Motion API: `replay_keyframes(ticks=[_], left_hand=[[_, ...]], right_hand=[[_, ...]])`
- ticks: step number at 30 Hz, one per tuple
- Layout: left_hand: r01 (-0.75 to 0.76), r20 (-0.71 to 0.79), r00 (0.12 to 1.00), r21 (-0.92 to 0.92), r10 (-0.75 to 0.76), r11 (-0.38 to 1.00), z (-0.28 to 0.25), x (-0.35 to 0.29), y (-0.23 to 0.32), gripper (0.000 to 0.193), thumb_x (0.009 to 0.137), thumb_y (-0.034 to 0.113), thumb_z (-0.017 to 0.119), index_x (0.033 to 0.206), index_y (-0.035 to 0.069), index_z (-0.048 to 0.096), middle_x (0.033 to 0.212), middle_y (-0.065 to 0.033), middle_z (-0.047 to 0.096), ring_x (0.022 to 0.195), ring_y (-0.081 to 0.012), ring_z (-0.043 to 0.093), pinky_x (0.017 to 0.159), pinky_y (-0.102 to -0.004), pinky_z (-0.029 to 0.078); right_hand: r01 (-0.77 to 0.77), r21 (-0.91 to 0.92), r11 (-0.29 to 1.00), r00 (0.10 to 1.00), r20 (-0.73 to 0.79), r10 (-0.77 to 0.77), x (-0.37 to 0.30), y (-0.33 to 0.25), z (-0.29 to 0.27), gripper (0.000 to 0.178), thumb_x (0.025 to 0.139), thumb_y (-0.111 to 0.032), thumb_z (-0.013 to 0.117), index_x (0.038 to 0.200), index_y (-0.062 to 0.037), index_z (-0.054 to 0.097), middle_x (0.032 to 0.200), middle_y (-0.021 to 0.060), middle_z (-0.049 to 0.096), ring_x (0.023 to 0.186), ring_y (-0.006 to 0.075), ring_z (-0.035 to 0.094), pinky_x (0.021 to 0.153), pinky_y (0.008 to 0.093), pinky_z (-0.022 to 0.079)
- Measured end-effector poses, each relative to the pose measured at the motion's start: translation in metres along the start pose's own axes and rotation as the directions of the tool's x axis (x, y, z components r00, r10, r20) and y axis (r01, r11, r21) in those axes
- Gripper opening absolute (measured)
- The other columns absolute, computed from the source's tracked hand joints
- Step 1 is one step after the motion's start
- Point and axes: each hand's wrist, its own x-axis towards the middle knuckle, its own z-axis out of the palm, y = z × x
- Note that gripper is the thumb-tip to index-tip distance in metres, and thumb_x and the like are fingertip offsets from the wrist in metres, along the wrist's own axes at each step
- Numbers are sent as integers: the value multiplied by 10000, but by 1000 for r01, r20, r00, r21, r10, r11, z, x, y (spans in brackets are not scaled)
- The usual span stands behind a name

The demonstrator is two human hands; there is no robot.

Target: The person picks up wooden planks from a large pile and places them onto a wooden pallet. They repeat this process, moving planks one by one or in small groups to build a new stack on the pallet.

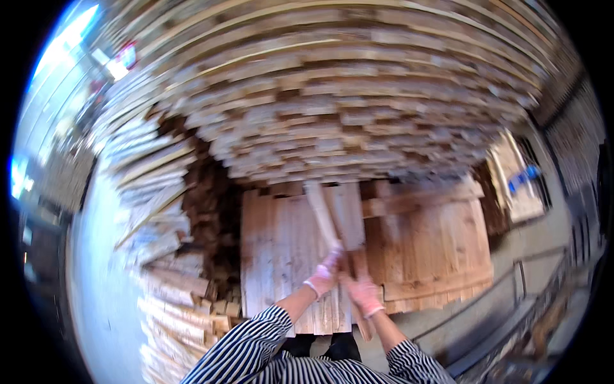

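My left hand [325, 274], in a pink glove, is closed on a pale narrow wooden plank [322, 211] that points away toward the stack. Close beside it my right hand [363, 294], gloved alike, grips a redder wooden plank [359, 262] whose near end shows below the hand. Both hands are above a layer of boards [275, 237] laid side by side. The fingers are partly smeared by motion. To the right lies a wooden panel [435, 249] of boards with cross battens at its far and near edges.
A tall stack of planks [358, 96] rises across the far side. More planks [157, 173] are piled unevenly along the left. At right stand a wooden pallet-like piece [511, 173] with a blue object [526, 176] on it, and a thin metal frame [521, 275] near the floor.
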Motion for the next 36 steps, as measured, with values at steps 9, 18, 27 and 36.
replay_keyframes(ticks=[9, 18, 27, 36], left_hand=[[-10, 69, 984, 940, 162, -341, 50, -38, 38, 1236, 729, 569, 754, 1633, 23, 113, 1675, -275, 149, 1560, -476, 59, 1233, -624, 71], [-233, 111, 822, 961, 559, 152, -26, -58, 33, 1025, 772, 413, 823, 1592, 69, 314, 1635, -239, 295, 1543, -407, 211, 1250, -514, 194], [-28, -808, -446, 442, 384, 897, -314, -224, 268, 1263, 792, 744, 697, 1607, -44, 140, 1675, -276, 145, 1559, -398, 157, 1264, -461, 168], [69, -918, -395, 4, 31, 998, -357, -257, 314, 1269, 715, 535, 853, 1632, 76, 106, 1667, -182, 233, 1524, -367, 282, 1217, -508, 287]], right_hand=[[82, -432, 898, 818, -485, -309, 79, 122, -62, 730, 952, -382, 672, 1563, -109, 383, 1466, 293, 486, 1316, 441, 496, 1100, 480, 413], [180, -652, 737, 765, -378, -522, 73, 28, 15, 607, 966, -359, 668, 1458, -61, 475, 1501, 291, 428, 1367, 461, 440, 1141, 502, 383], [734, -418, 535, 613, 72, -787, 79, -138, 155, 710, 936, -329, 717, 1526, -83, 407, 1525, 245, 428, 1385, 433, 443, 1129, 477, 420], [907, -420, -38, 88, 277, -957, 113, -420, 366, 803, 875, -337, 767, 1528, -50, 399, 1550, 270, 371, 1341, 442, 496, 1092, 482, 467]])
